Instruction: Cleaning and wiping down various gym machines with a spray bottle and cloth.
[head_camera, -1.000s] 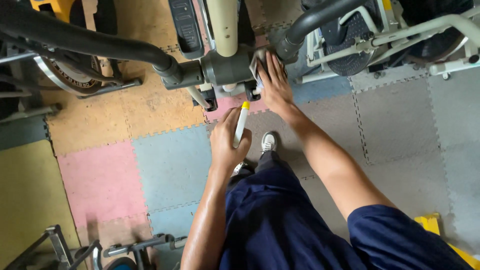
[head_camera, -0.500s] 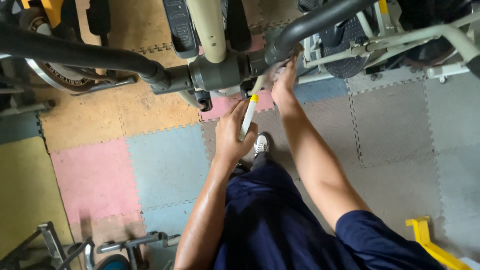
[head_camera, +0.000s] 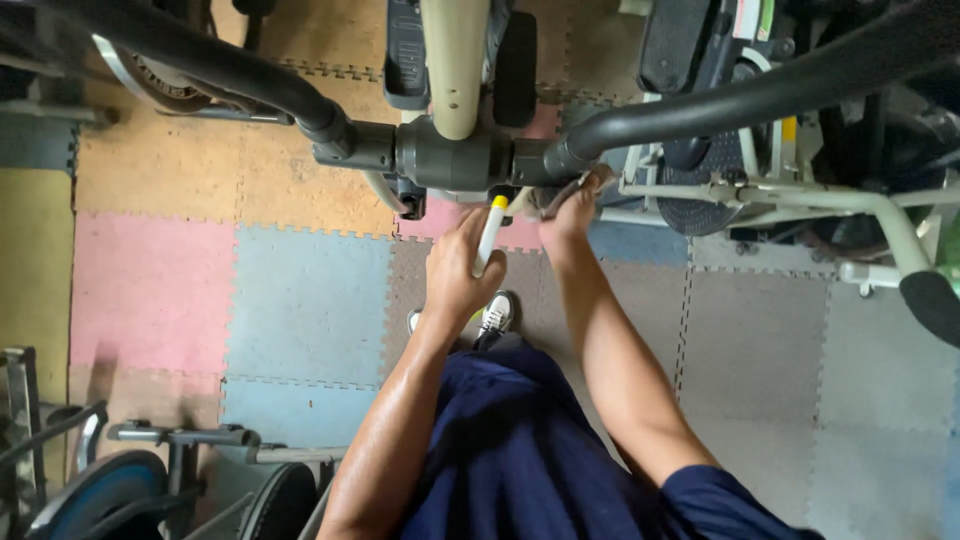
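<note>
White tube (head_camera: 487, 238), slim, yellow-capped, tilted toward grey pivot joint (head_camera: 450, 158). Gripped in closed left hand (head_camera: 458, 268). Right hand (head_camera: 572, 205) pressed under joint; finger state unclear.

You are standing in a gym or fitness-equipment room, perhaps one where machines are serviced. Under you lies a floor of interlocking foam mats (head_camera: 300, 300) in pink, blue, orange, yellow and grey, and exercise machines crowd it: an elliptical-type trainer (head_camera: 455, 150) with black handlebars (head_camera: 240, 75) and pedals straight ahead, another machine's white frame (head_camera: 850, 205) at the right edge, and flywheels (head_camera: 90, 495) at the lower left corner.
</note>
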